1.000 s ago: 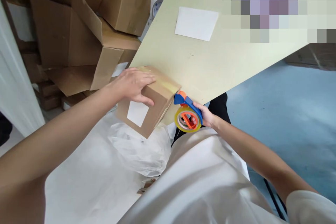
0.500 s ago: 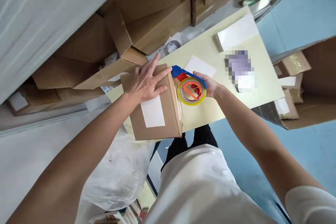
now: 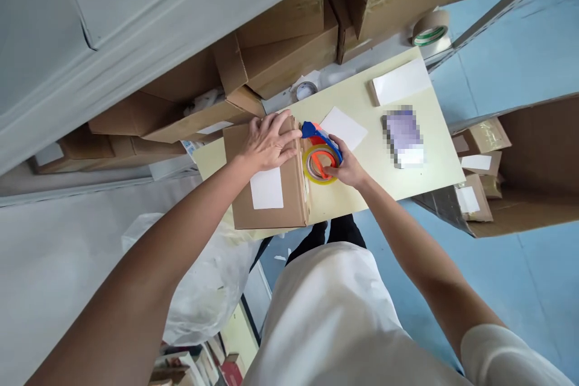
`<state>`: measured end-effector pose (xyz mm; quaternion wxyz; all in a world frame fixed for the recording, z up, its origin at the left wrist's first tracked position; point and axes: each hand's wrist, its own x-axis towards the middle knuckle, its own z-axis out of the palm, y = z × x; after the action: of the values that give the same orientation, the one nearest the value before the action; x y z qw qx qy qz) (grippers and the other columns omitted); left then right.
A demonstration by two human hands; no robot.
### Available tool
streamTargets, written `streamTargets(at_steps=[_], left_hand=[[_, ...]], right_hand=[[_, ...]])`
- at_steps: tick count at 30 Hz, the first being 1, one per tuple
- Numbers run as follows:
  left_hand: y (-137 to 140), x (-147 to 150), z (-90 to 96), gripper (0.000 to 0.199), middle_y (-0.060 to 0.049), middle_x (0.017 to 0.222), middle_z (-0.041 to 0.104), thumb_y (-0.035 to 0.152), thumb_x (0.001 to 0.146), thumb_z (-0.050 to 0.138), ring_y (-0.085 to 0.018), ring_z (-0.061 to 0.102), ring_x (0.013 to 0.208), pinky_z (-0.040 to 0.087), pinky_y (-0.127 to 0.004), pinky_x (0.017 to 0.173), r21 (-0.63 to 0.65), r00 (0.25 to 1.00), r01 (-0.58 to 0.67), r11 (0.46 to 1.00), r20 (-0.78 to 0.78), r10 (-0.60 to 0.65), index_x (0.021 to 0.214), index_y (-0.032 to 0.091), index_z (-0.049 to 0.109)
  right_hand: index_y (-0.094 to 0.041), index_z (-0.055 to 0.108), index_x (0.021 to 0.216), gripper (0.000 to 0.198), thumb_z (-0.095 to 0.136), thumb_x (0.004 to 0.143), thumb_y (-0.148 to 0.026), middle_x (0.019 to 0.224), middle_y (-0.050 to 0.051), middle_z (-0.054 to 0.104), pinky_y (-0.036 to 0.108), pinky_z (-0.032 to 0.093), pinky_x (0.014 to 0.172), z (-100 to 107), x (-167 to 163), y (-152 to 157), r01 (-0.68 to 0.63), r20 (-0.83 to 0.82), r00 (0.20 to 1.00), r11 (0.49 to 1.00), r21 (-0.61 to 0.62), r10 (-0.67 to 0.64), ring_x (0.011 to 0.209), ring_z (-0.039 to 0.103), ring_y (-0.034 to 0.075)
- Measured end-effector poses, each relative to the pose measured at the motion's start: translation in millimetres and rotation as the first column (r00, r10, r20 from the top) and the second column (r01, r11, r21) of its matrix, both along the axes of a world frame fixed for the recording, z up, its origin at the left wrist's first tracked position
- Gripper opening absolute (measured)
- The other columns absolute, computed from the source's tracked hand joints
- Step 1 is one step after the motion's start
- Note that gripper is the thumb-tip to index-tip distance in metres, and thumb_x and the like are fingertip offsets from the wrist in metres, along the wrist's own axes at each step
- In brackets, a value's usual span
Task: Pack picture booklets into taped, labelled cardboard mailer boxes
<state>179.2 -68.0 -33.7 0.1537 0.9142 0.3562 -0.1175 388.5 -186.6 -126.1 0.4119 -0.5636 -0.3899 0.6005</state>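
Note:
A closed cardboard box [image 3: 293,184] with a white label [image 3: 266,190] sits at the table's left end. My left hand [image 3: 270,142] lies over its top, fingers apart, the fingertips reaching its right edge. Just right of the box, my right hand [image 3: 348,166] grips a blue and orange tape dispenser [image 3: 320,157] carrying a yellowish roll. The dispenser's blue head is beside my left fingertips. Whether tape runs from it to the box I cannot tell.
On the pale table [image 3: 434,157] are a white sheet [image 3: 346,126], a white paper stack [image 3: 402,81] and a blurred purple item [image 3: 404,129]. Open cartons [image 3: 289,54] line the back. A large carton [image 3: 543,193] holding parcels stands right. A plastic bag [image 3: 203,289] is lower left.
The camera view has shifted. My right hand has changed its hold, its thumb now at the roll's middle, and the dispenser is turned slightly. My left hand remains on the box.

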Motion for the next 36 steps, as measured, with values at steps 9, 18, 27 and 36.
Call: streamTargets(at_steps=[9,18,27,36], left_hand=[[-1.7,-3.1,-7.7,0.046,-0.004,0.15,0.026,0.054,0.087,0.038,-0.04,0.026,0.131,0.022,-0.059,0.098,0.055,0.999,-0.035,0.998,0.0,0.035,0.13,0.039,0.047],[-2.0,-4.2,-16.6,0.053,-0.006,0.143,0.035,0.058,0.088,0.03,-0.04,0.025,0.133,0.023,-0.06,0.099,0.101,0.992,-0.123,0.987,0.052,0.118,0.137,0.04,0.038],[-8.7,-53.4,-5.2,0.074,-0.016,0.145,0.031,0.069,0.081,0.033,-0.044,0.028,0.132,0.029,-0.065,0.096,0.093,0.683,-0.725,0.683,-0.035,0.73,0.145,0.031,0.028],[-59.4,-36.6,10.1,0.107,-0.011,0.159,0.0,0.073,0.067,0.054,-0.046,0.002,0.141,0.009,-0.064,0.106,0.079,0.88,-0.445,0.892,-0.146,0.452,0.151,0.029,0.006]], right_hand=[[-0.03,0.042,0.138,0.082,0.069,0.063,-0.014,0.122,0.004,0.061,0.046,0.048,0.096,9.5,9.8,-97.9,-0.076,-0.022,0.997,0.995,-0.059,0.075,0.114,0.057,0.03],[-0.041,0.04,0.137,0.082,0.066,0.063,-0.019,0.124,-0.002,0.06,0.05,0.044,0.104,-7.9,-61.4,-238.4,-0.022,-0.066,0.998,0.985,-0.17,0.011,0.116,0.057,0.028],[-0.033,0.04,0.136,0.08,0.062,0.061,-0.015,0.125,0.001,0.06,0.045,0.045,0.101,7.7,-25.3,-125.4,0.162,-0.129,0.975,0.975,-0.153,-0.182,0.115,0.056,0.027],[-0.026,0.057,0.121,0.065,0.061,0.057,-0.012,0.103,0.002,0.068,0.05,0.05,0.091,4.3,37.3,36.8,-0.289,-0.117,0.952,0.956,-0.049,0.282,0.1,0.061,0.029]])
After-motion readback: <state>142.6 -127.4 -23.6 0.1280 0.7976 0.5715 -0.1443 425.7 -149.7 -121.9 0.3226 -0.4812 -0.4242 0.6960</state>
